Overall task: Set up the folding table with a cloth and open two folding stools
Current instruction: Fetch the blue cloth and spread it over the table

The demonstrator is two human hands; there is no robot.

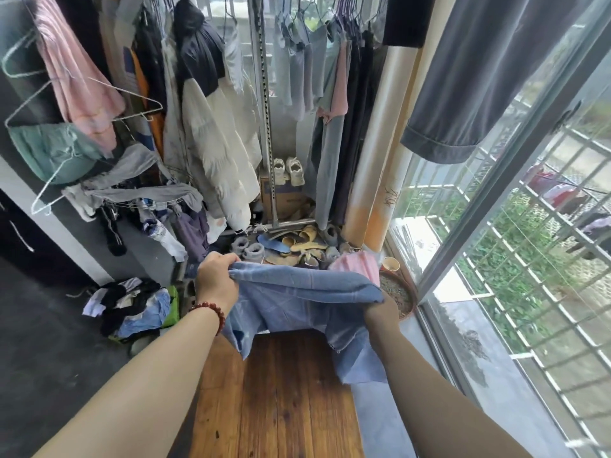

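A blue cloth [304, 299] hangs in the air over the far end of the wooden folding table [277, 398], which stands open below me. My left hand [216, 279] grips the cloth's upper left edge. At the right corner of the cloth my right hand [380, 314] grips the fabric, partly hidden behind it. The cloth sags between both hands and its lower folds droop over the table's far edge. No folding stool is in view.
Clothes hang on racks [211, 127] ahead and to the left. Shoes and insoles [297, 246] litter the floor beyond the table. A pile of laundry [132, 305] lies left of the table. A round tray [398, 292] and a barred window [529, 259] stand to the right.
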